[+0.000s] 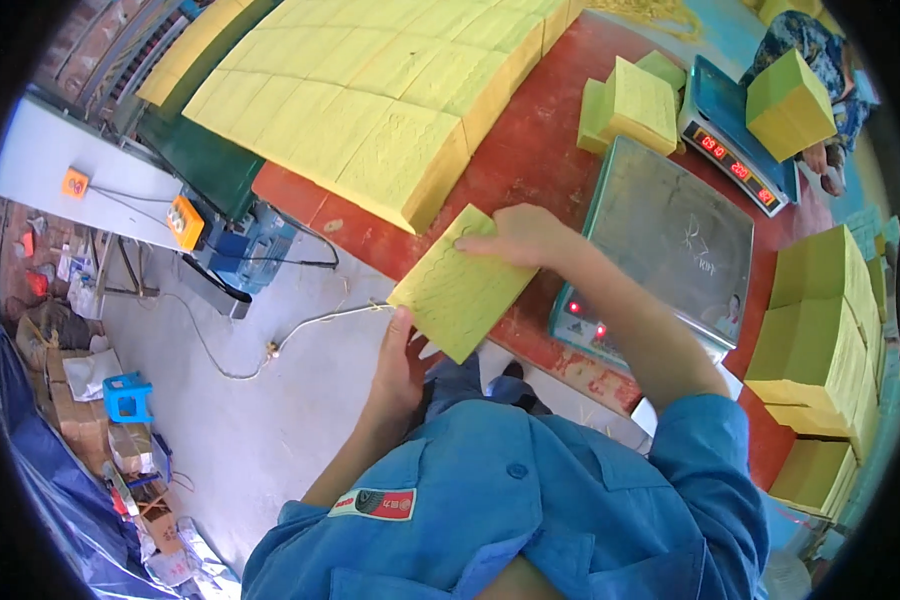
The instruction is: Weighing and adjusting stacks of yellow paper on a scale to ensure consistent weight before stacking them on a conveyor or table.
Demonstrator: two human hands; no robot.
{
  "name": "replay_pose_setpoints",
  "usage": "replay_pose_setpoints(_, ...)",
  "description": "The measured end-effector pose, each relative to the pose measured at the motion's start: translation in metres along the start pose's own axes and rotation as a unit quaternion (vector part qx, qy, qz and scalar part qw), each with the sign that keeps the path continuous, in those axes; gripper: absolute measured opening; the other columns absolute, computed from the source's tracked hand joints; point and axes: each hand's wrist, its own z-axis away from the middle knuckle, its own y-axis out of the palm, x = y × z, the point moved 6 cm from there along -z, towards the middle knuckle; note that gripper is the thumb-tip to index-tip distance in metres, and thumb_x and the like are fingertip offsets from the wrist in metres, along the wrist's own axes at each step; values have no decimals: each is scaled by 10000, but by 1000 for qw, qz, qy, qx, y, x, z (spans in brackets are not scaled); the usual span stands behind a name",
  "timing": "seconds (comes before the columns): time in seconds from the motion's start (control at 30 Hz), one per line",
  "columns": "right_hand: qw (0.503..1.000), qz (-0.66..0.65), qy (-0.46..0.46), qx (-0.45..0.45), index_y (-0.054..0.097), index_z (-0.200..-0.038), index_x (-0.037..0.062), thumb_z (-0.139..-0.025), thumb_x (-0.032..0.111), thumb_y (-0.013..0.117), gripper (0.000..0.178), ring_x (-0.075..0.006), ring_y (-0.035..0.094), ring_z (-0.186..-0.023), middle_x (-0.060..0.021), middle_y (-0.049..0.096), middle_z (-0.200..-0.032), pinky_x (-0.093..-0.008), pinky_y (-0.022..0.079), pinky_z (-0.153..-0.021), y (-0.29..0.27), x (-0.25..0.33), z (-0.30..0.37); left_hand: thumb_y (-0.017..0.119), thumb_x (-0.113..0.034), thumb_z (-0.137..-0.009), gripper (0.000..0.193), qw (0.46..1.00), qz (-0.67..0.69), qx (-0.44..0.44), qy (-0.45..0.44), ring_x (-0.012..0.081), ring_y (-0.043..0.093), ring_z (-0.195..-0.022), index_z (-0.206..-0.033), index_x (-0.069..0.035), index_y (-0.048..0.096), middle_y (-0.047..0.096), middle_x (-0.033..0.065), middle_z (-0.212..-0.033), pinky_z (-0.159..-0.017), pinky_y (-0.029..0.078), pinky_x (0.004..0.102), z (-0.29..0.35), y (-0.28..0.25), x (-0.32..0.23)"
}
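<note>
A thick block of yellow paper sheets (470,285) is tilted at the near edge of the red table, in front of my body. My left hand (402,365) grips its lower left corner, thumb along the edge and the other fingers partly hidden under it. From the right, my right hand (518,238) rests on the block's upper part, fingers bent over its top face. Just right of the block stands a weighing scale (670,235) with a bare steel platform and red lights on its front.
Rows of yellow paper blocks (370,90) cover the far left of the red table (530,90). A second scale (735,165) with a red display carries a block, beside another person's hand (828,165). More blocks (820,330) are stacked right. A motor (260,250) sits left, below the table.
</note>
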Motion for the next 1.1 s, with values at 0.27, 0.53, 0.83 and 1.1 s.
replay_pose_setpoints(0.27, 983, -45, 42, -171, 621, -1136, -54, -833, 732, 468, 857, -417, 655, -947, -247, 690, -944, -459, 499, -844, 33, 10, 54, 526, -351, -980, 561, 993, 62, 104, -19, 226, 491, -1263, -1440, -82, 353, 491, 95, -1392, -1038, 409, 399, -13, -15, 8)
replay_pose_setpoints(0.53, 821, -17, -101, -562, 594, -1155, -32, -848, 174, 680, 379, -399, 620, -988, -253, 591, -1179, -428, 521, -842, 31, 67, 158, 608, -160, -891, 712, 986, -2, 94, 136, 245, 501, -1235, -1492, -40, 245, 476, 146, -1359, -1035, 403, 375, -15, -9, -19)
replay_pose_setpoints(0.83, 715, -429, -12, -552, 505, -1319, -44, -964, 103, 512, 383, -215, 545, -1167, -154, 555, -1271, -322, 439, -989, 93, 51, 115, 796, -285, -763, 1089, 634, -498, 98, 583, 389, 377, -1291, -1502, 63, 75, 338, 258, -1410, -1113, 259, 466, -2, 40, -63)
replay_pose_setpoints(1.1, 559, -606, -39, -565, 427, -1405, -40, -1056, 233, 344, 451, -192, 440, -1298, -120, 485, -1401, -315, 327, -1099, 124, 0, 94, 517, -434, -975, 807, 810, -350, 232, 410, 363, 377, -1330, -1475, 98, 173, 385, 270, -1422, -1119, 275, 441, -53, 51, -84)
